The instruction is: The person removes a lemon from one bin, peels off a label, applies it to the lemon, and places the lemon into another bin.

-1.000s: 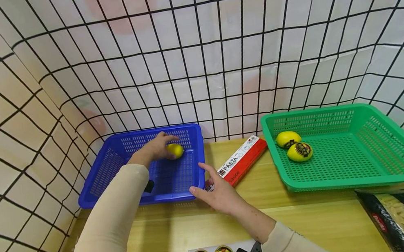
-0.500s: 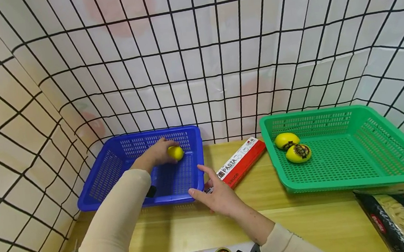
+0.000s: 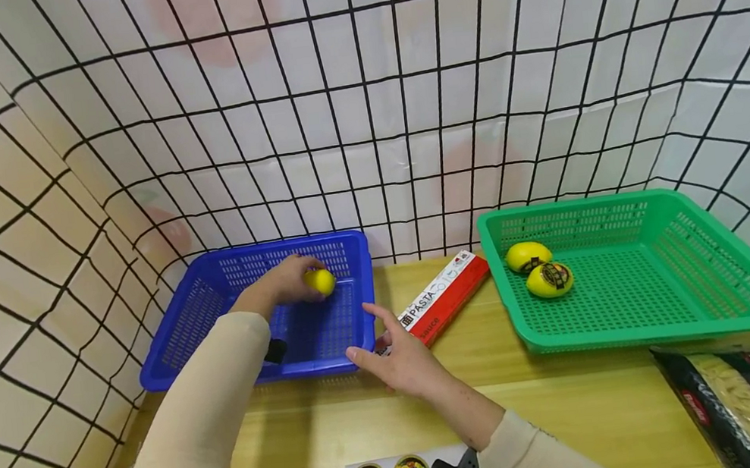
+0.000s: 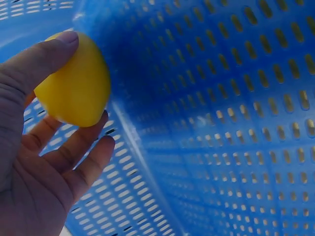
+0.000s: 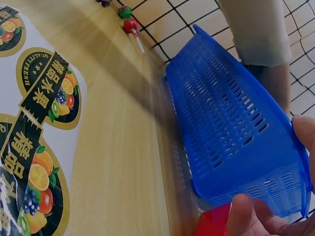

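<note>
Blue basket (image 3: 214,335) at table's left; green basket (image 3: 664,310) well apart to the right. Right hand (image 3: 405,360) spread open, fingertips just beside blue rim's near corner. Left hand (image 3: 287,280) gripping lemon (image 3: 320,282) inside blue basket, long axis roughly crosswise

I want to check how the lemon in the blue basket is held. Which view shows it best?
The left wrist view: the lemon fills the frame, gripped by the left hand. The head view shows it small; the right wrist view shows only the blue basket.
</note>
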`<state>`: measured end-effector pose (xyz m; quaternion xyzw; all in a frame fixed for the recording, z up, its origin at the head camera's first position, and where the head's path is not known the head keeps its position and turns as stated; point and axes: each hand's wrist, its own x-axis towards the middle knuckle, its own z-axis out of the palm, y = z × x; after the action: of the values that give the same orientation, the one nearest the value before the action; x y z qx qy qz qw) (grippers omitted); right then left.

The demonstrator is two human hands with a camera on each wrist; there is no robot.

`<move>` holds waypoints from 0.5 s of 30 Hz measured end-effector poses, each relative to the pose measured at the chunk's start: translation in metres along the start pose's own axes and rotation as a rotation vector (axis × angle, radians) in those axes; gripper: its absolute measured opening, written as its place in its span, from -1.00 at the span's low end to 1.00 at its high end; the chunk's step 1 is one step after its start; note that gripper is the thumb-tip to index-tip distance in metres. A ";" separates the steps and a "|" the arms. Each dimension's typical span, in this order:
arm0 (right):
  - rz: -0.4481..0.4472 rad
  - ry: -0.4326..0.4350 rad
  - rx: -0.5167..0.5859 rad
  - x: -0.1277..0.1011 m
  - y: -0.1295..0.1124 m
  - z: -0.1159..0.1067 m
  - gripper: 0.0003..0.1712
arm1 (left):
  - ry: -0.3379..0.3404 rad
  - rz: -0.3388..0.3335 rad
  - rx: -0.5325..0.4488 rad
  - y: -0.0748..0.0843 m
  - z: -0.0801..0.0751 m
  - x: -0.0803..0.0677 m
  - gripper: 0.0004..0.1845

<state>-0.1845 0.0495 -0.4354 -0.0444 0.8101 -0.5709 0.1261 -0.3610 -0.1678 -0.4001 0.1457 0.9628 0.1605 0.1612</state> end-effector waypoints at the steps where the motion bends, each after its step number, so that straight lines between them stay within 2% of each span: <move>1: 0.000 0.000 -0.001 0.000 0.000 0.000 -0.03 | 0.002 -0.002 -0.007 0.001 -0.002 -0.002 -0.38; 8: 0.011 0.004 0.004 -0.001 -0.001 0.000 -0.03 | 0.021 0.048 -0.021 0.011 -0.026 -0.023 -0.37; 15: 0.007 0.000 0.008 -0.001 -0.001 0.000 -0.02 | 0.090 0.069 -0.049 0.021 -0.048 -0.049 -0.36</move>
<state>-0.1839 0.0489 -0.4348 -0.0412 0.8079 -0.5737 0.1281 -0.3293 -0.1777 -0.3372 0.1675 0.9592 0.1960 0.1159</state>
